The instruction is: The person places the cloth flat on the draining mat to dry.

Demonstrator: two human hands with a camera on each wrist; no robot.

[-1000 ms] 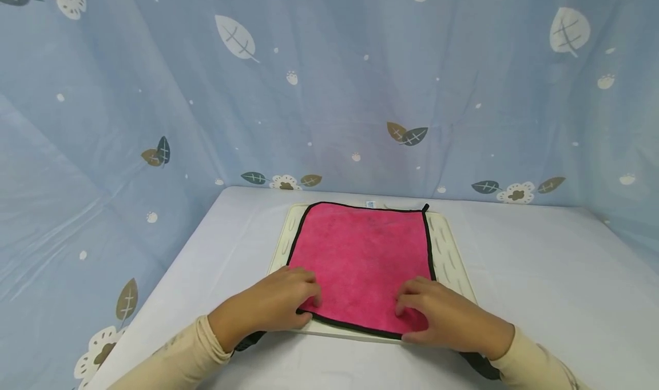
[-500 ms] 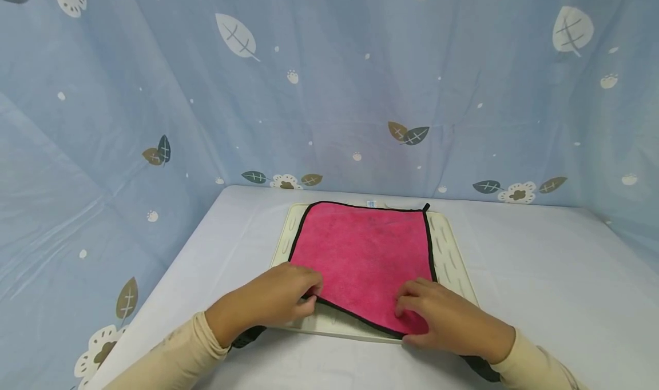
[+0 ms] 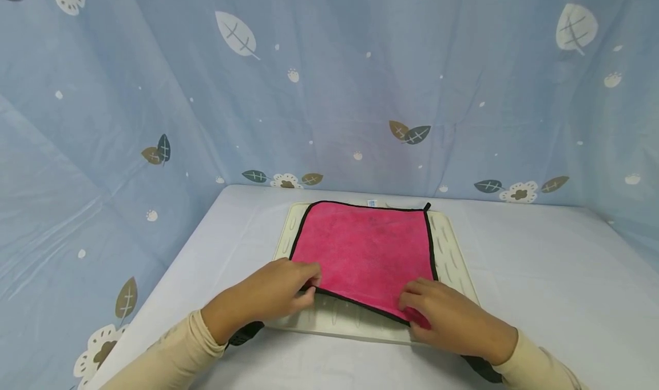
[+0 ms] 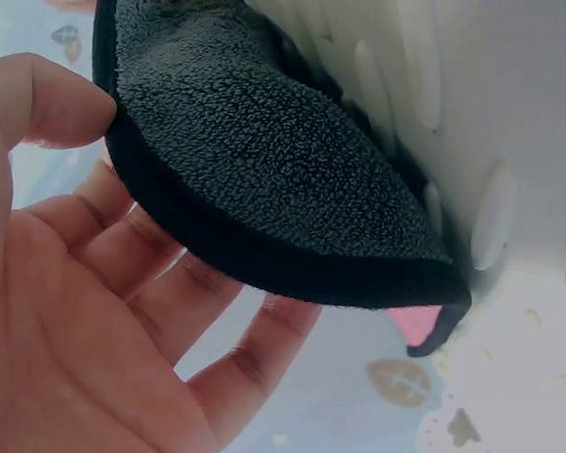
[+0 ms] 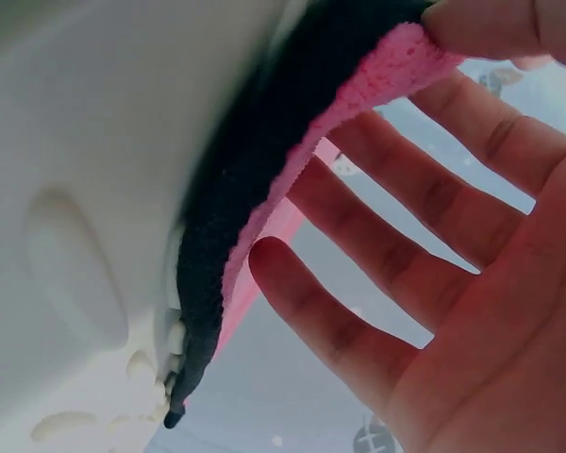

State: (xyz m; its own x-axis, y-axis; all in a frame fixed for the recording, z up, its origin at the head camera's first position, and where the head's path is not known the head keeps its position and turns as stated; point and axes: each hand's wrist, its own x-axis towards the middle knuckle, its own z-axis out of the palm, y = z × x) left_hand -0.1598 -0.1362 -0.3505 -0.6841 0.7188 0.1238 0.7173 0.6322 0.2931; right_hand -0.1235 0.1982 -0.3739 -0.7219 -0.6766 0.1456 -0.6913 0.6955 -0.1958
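Observation:
A pink cloth [image 3: 365, 247] with black edging lies over a cream ridged mat [image 3: 455, 258]. My left hand [image 3: 280, 290] pinches its near left part by the edging, thumb below and fingers above. That side is lifted, and the left wrist view shows the dark grey terry underside [image 4: 255, 142] of the cloth. At the near right corner my right hand [image 3: 445, 318] pinches the edge between thumb and fingers. In the right wrist view the black border [image 5: 255, 160] runs along the mat, with a strip of pink pile [image 5: 387, 80] beside the thumb.
The mat rests on a white-covered table [image 3: 540, 264]. Behind and to the left hangs a blue curtain [image 3: 329, 92] printed with leaves and flowers. A small white tag [image 3: 372, 203] shows at the cloth's far edge. Dark wrist straps sit under both sleeves.
My left hand has raised the cloth's near left edge and moved it slightly away from me, baring more of the mat's front. The right hand has lifted its corner slightly.

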